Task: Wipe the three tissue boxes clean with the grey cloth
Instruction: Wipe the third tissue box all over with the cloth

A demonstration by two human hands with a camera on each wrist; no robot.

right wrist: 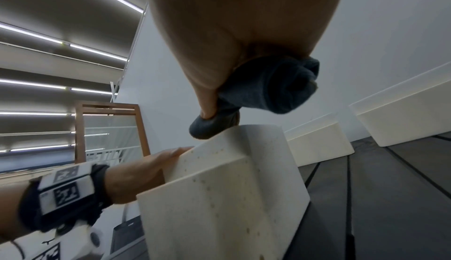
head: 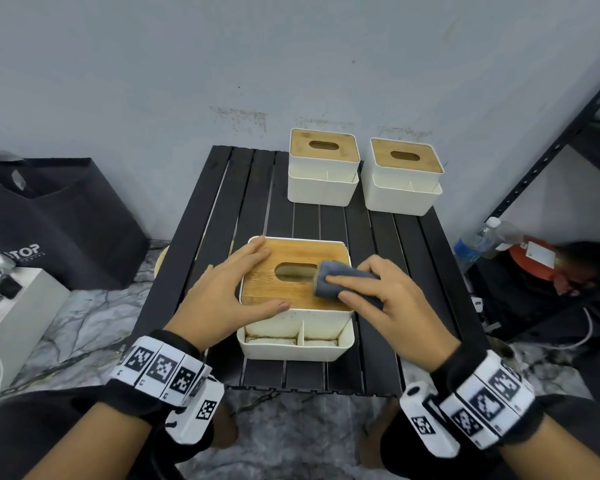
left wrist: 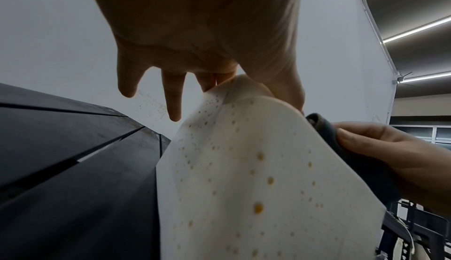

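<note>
On the black slatted table (head: pixel 219 209) three tissue boxes stand: the near tissue box (head: pixel 296 336) sits close to the table's front edge, roughly midway along it, while the far-left tissue box (head: pixel 323 168) and the far-right tissue box (head: pixel 403 178) stand side by side, apart from each other, along the back edge toward the right back corner. Each is white with a wooden lid that has an oval slot. The left hand (head: pixel 229 289) lies spread on the left part of the near box's wooden lid (head: pixel 274 289), fingers straight along its far-left corner and the thumb stretched along the lid's front edge. The right hand (head: pixel 392 303) pinches the rolled grey cloth (head: pixel 340 278), with the forefinger laid straight on top of it and the thumb tucked under; the cloth rests on the right part of the lid, just beside the oval slot (head: pixel 295 271). In the left wrist view the white side wall of the near box (left wrist: pixel 256 177) carries many small orange-brown specks, and the right wrist view shows similar specks on the box's corner (right wrist: pixel 219 196). The front compartments of the near box look grimy along the bottom, though the view is too coarse to be sure what lies there. Off the table's left side stands a dark bag (head: pixel 56 220); off the right side, a plastic bottle (head: pixel 482 240) lies beside a metal shelf frame (head: pixel 548 150).
</note>
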